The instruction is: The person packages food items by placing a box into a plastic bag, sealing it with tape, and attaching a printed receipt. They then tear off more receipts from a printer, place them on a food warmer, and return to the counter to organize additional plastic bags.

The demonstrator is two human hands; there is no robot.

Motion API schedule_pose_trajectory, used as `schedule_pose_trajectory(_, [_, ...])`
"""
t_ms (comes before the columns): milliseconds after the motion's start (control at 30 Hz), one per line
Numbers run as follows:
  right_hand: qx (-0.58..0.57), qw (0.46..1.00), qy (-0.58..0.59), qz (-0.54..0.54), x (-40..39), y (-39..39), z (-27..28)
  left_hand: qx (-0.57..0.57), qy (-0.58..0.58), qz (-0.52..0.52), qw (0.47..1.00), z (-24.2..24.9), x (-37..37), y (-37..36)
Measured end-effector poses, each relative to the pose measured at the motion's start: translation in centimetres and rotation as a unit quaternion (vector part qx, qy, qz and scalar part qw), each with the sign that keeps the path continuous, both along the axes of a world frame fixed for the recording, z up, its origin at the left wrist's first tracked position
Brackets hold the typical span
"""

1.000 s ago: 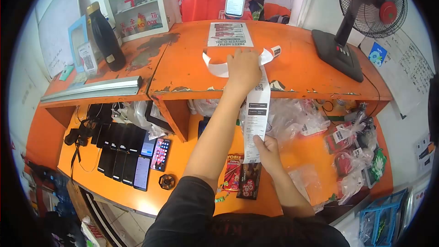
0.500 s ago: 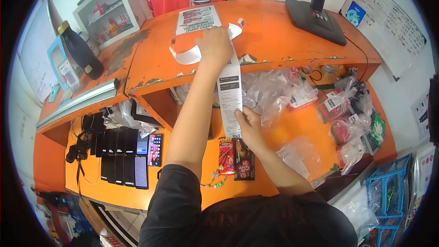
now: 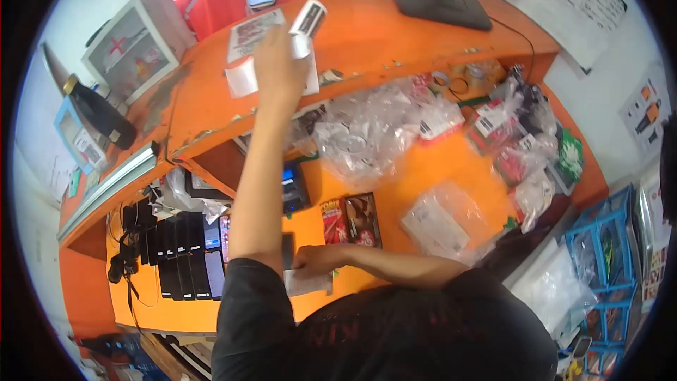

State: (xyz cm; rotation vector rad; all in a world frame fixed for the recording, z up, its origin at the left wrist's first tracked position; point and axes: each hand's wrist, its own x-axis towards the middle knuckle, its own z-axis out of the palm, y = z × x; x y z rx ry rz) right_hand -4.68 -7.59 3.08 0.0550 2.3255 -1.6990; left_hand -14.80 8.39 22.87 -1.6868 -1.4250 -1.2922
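White receipt strip (image 3: 271,70) now torn in 2: left hand (image 3: 278,63) pinches the curled part at upper centre, lifted; right hand (image 3: 310,259) presses the torn-off slip (image 3: 308,282) at lower centre.

orange desk (image 3: 451,169) | phones (image 3: 185,254) | snack packets (image 3: 351,220) | plastic bags (image 3: 367,130)

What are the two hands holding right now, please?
Left hand: closed on the curled paper strip.
Right hand: holding a white receipt piece on the lower desk.

Single head-worn fisheye view, close, forward and down over orange counter (image 3: 395,42).
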Motion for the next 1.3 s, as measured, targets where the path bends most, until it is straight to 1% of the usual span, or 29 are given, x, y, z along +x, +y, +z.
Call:
schedule_pose_trajectory(33, [0.053,0.998,0.004,-0.032,1.5,0.1,0.2,0.044,-0.002,-0.026,0.999,-0.4,0.5,-1.8])
schedule_pose_trajectory(67, [0.075,0.987,-0.019,-0.143,3.2,0.6,-0.2,0.092,-0.003,-0.049,0.995,-1.1,1.0,-4.3])
schedule_pose_trajectory(133, [0.058,0.944,-0.006,-0.324,7.1,2.4,1.6,0.001,-0.134,-0.099,0.986,-2.7,2.0,-9.7])
schedule_pose_trajectory(167, [0.069,0.935,0.013,-0.349,8.8,4.3,3.0,-0.014,-0.251,-0.152,0.956,-4.2,2.1,-11.3])
schedule_pose_trajectory(200, [0.218,0.895,0.178,-0.347,9.9,7.0,1.3,-0.029,-0.365,-0.201,0.909,-6.1,2.1,-12.7])
schedule_pose_trajectory(233, [0.235,0.890,0.170,-0.352,11.6,9.7,2.9,-0.058,-0.444,-0.194,0.873,-7.8,1.9,-14.0])
schedule_pose_trajectory(267, [0.183,0.870,0.109,-0.445,12.9,11.2,6.4,-0.087,-0.519,-0.184,0.830,-9.5,1.5,-15.3])
schedule_pose_trajectory(300, [0.299,0.773,0.183,-0.529,13.7,13.3,7.4,-0.093,-0.575,-0.155,0.798,-11.0,1.4,-16.4])
schedule_pose_trajectory(367, [0.527,0.579,0.142,-0.606,13.5,16.4,9.2,-0.105,-0.661,-0.127,0.732,-14.3,1.0,-18.0])
schedule_pose_trajectory(400, [0.527,0.579,0.144,-0.606,12.5,17.3,9.6,-0.114,-0.694,-0.126,0.700,-15.9,0.8,-18.8])
schedule_pose_trajectory(467, [0.414,0.799,-0.145,-0.412,8.8,18.7,9.5,-0.142,-0.693,-0.115,0.697,-17.6,0.9,-19.8])
schedule_pose_trajectory(500, [0.255,0.902,-0.091,-0.337,7.0,19.7,8.0,-0.173,-0.693,-0.106,0.692,-18.2,1.2,-20.2])
schedule_pose_trajectory(533, [0.083,0.964,-0.032,-0.250,5.1,20.9,5.4,-0.180,-0.691,-0.110,0.691,-18.5,1.3,-20.7])
schedule_pose_trajectory(600, [0.085,0.942,-0.096,-0.311,1.5,24.2,-0.7,-0.194,-0.680,-0.123,0.696,-18.6,1.6,-21.0])
schedule_pose_trajectory(667, [0.143,0.865,-0.186,-0.443,1.3,24.5,-0.7,-0.194,-0.673,-0.123,0.703,-18.9,1.5,-21.4])
schedule_pose_trajectory(700, [0.136,0.856,-0.184,-0.464,1.7,24.6,-2.0,-0.194,-0.665,-0.136,0.709,-19.5,1.1,-21.5])
schedule_pose_trajectory(733, [0.253,0.814,-0.176,-0.493,1.7,25.0,-5.2,-0.195,-0.656,-0.146,0.714,-19.9,0.7,-21.7])
schedule_pose_trajectory(833, [0.444,0.709,-0.093,-0.539,-1.8,28.4,-18.6,-0.214,-0.656,-0.106,0.716,-20.0,0.7,-22.3])
schedule_pose_trajectory(867, [0.451,0.724,-0.090,-0.514,-0.4,28.0,-17.3,-0.207,-0.658,-0.090,0.718,-19.5,1.5,-22.3])
schedule_pose_trajectory(900, [0.426,0.786,-0.150,-0.423,1.5,26.0,-10.3,-0.221,-0.653,-0.102,0.717,-20.0,1.4,-22.3])
schedule_pose_trajectory(967, [0.448,0.785,-0.126,-0.408,3.4,24.2,-2.4,-0.246,-0.651,-0.110,0.710,-20.6,1.3,-22.1])
schedule_pose_trajectory(1033, [0.581,0.626,0.035,-0.519,5.6,21.7,1.2,-0.259,-0.681,-0.125,0.673,-20.1,2.4,-21.8])
schedule_pose_trajectory(1067, [0.507,0.656,0.116,-0.547,6.9,19.6,3.5,-0.260,-0.711,-0.138,0.638,-19.7,3.0,-21.4])
schedule_pose_trajectory(1100, [0.427,0.675,0.198,-0.568,8.4,16.7,5.8,-0.282,-0.703,-0.137,0.638,-19.4,3.7,-21.0])
schedule_pose_trajectory(1167, [0.181,0.847,0.044,-0.499,11.9,10.1,10.4,-0.278,-0.686,-0.188,0.645,-19.4,6.3,-20.1])
schedule_pose_trajectory(1200, [0.076,0.842,0.194,-0.497,12.4,7.8,7.8,-0.268,-0.670,-0.235,0.651,-19.4,8.0,-19.7])
schedule_pose_trajectory(1233, [0.097,0.892,0.088,-0.432,13.5,6.5,7.5,-0.274,-0.659,-0.268,0.647,-18.6,10.0,-19.4])
schedule_pose_trajectory(1267, [0.090,0.859,0.195,-0.465,13.7,5.0,5.1,-0.308,-0.620,-0.304,0.655,-18.6,11.2,-19.2])
schedule_pose_trajectory(1300, [0.176,0.798,0.221,-0.532,13.8,3.7,3.9,-0.313,-0.659,-0.336,0.596,-19.0,12.0,-19.3])
